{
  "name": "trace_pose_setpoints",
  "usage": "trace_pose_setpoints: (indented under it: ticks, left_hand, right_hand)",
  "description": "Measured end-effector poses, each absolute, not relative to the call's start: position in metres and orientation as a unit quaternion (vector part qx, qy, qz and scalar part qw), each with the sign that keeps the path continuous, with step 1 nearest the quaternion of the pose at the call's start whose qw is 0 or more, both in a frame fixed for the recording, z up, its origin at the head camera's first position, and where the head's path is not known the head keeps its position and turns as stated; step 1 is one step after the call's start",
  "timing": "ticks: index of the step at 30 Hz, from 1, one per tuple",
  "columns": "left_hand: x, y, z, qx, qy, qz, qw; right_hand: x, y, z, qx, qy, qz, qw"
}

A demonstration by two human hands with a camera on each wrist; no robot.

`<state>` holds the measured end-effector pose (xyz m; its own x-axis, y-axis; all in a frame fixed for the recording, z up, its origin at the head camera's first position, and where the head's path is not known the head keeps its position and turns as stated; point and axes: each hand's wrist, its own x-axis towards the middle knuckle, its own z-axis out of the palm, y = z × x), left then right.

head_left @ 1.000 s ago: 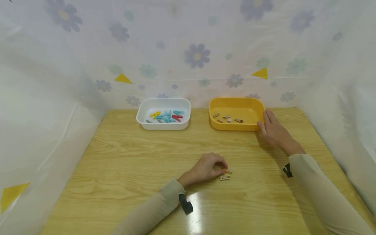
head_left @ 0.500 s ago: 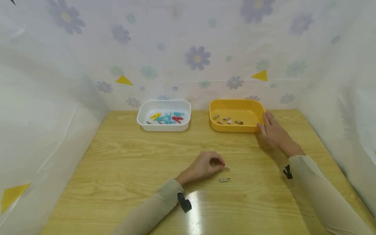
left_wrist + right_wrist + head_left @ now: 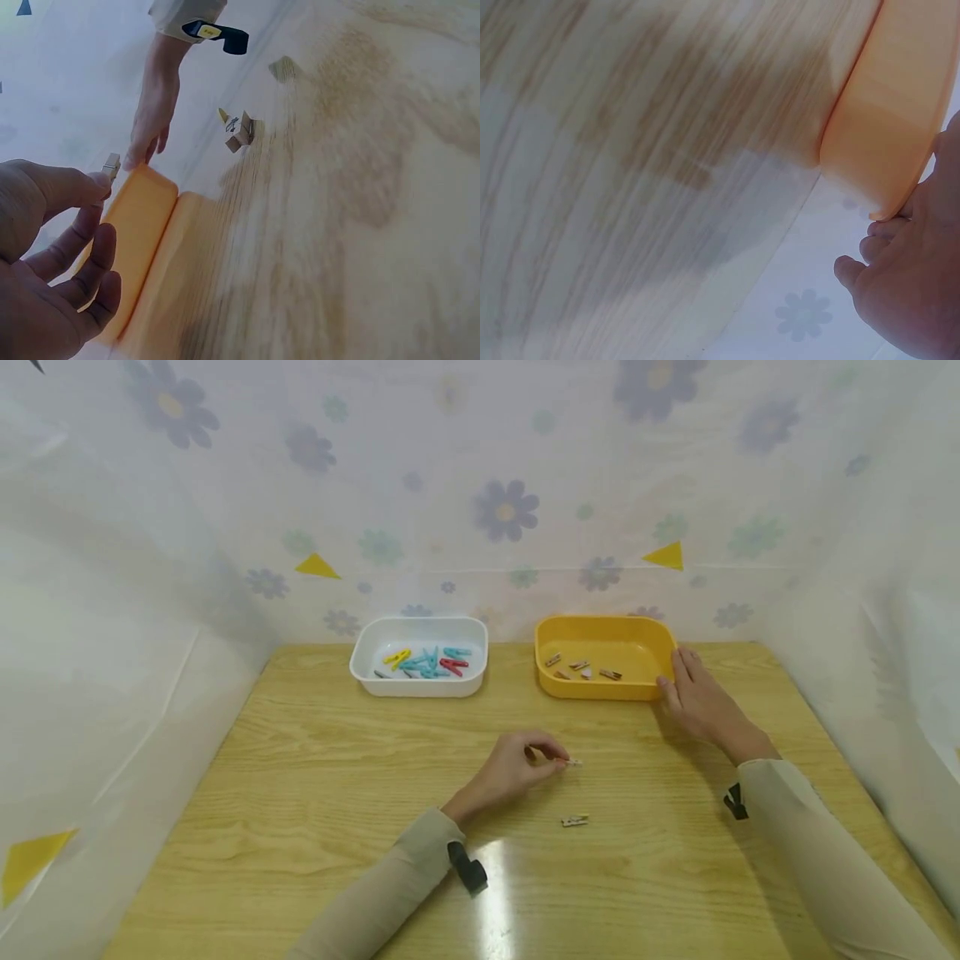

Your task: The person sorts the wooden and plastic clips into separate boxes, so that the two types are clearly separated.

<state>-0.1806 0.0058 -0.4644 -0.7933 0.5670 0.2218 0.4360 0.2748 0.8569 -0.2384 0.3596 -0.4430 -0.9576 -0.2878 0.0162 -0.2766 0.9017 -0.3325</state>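
My left hand (image 3: 517, 770) pinches a small wooden clothespin (image 3: 111, 166) between thumb and forefinger, above the table; the other fingers are loosely bent. Another wooden clothespin (image 3: 574, 820) lies on the table in front of it, and also shows beyond the hand in the left wrist view. At the back right is a yellow plastic bin (image 3: 607, 690) with several wooden clothespins (image 3: 579, 665) on its floor. My right hand (image 3: 701, 700) holds the bin's right end, thumb at the front corner and fingers along the side. In the right wrist view the fingertips (image 3: 847, 270) are at the bin's rim.
A white plastic bin (image 3: 418, 688) stands to the left of the yellow one, holding several blue, red and yellow clothespins (image 3: 431, 660). Behind both bins hangs a flowered curtain (image 3: 465, 460). More white sheeting closes off the left and right sides of the wooden table (image 3: 315, 760).
My left hand has lifted the clothespin off the table and moved away from me toward the bins. The other clothespin stays where it lay, and my right hand remains on the yellow bin.
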Motion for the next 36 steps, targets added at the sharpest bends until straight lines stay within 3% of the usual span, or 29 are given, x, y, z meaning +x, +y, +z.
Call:
trace_pose_setpoints:
  ticks: [10, 36]
  left_hand:
    - [-0.191, 0.004, -0.464, 0.294, 0.791, 0.534, 0.060]
    - [-0.243, 0.034, -0.435, 0.284, 0.792, 0.540, -0.009]
  right_hand:
    - [-0.238, 0.361, -0.444, -0.145, 0.976, -0.162, 0.020]
    - [-0.238, 0.361, -0.443, -0.149, 0.975, -0.164, 0.021]
